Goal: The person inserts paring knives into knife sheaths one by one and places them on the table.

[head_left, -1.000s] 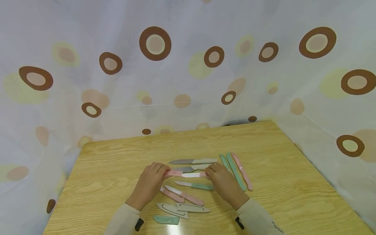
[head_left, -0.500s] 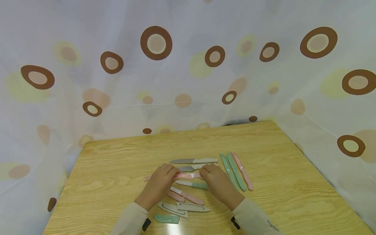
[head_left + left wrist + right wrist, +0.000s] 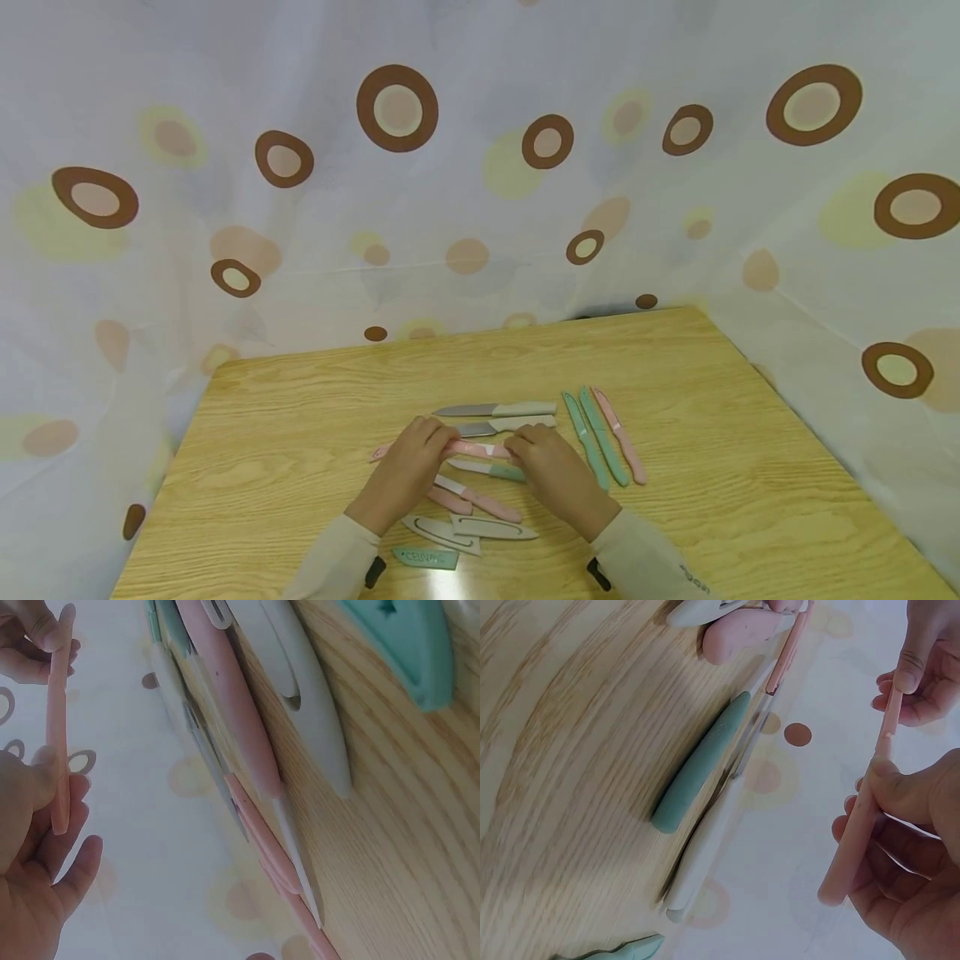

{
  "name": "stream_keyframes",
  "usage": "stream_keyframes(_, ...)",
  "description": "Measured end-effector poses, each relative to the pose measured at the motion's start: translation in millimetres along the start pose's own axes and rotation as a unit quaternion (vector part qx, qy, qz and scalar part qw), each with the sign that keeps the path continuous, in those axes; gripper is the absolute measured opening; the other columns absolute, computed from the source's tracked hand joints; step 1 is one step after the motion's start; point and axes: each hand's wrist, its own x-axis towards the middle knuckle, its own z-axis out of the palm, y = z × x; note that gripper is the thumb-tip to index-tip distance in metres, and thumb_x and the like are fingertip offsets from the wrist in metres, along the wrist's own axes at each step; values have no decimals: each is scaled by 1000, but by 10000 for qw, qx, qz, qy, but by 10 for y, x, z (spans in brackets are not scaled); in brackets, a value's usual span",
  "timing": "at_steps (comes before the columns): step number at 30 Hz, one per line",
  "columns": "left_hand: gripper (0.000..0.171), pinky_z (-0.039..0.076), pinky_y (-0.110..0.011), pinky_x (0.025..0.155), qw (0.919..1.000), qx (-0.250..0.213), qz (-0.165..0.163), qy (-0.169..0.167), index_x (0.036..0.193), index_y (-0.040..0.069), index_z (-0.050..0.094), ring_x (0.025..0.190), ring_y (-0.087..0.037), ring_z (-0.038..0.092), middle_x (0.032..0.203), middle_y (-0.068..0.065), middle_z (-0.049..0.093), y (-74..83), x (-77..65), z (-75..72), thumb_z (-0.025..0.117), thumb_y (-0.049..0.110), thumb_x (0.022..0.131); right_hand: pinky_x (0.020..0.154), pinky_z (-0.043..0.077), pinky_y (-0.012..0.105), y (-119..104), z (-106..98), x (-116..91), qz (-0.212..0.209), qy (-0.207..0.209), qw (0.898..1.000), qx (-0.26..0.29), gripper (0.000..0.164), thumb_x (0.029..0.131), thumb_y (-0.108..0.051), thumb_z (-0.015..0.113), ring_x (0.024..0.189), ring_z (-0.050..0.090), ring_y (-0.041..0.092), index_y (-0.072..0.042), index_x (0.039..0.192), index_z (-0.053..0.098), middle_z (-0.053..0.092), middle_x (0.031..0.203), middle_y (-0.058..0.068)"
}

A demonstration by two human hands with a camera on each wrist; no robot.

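My left hand (image 3: pixel 408 471) pinches a pink blade sheath (image 3: pixel 467 448) between thumb and fingers, above the middle of the table. My right hand (image 3: pixel 555 475) grips the pink handle (image 3: pixel 855 840) of a paring knife, fingers wrapped beneath and thumb on top. The knife's blade sits mostly inside the sheath, with a short white stretch (image 3: pixel 491 451) showing between the hands. Below them lies a green-handled knife (image 3: pixel 468 467), partly covered by the right hand. Another pink sheath (image 3: pixel 377 454) pokes out left of the left hand.
Two cream-handled knives (image 3: pixel 525 409) lie behind the hands. Nearer me are two pink-handled knives (image 3: pixel 491 506), two white sheaths (image 3: pixel 495 528) and a green sheath (image 3: pixel 425 558). To the right, two green sheathed knives (image 3: pixel 602 433) and a pink one (image 3: pixel 618 433) lie side by side.
Both hands have come closer together, the left moving right and the right slightly left. The sheath now covers more of the blade. Over the last half second they barely moved.
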Motion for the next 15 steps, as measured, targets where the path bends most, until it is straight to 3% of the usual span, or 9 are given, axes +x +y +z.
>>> stream_keyframes(15, 16, 47, -18, 71, 9999, -4, -120, 118, 100, 5, 64, 81, -9, 49, 90, 2, 56, 9, -10, 96, 70, 7, 85, 76, 54, 26, -2, 29, -40, 95, -183, 9998, 18, 12, 80, -4, 75, 83, 61, 17, -1, 91, 70, 66, 93, 5)
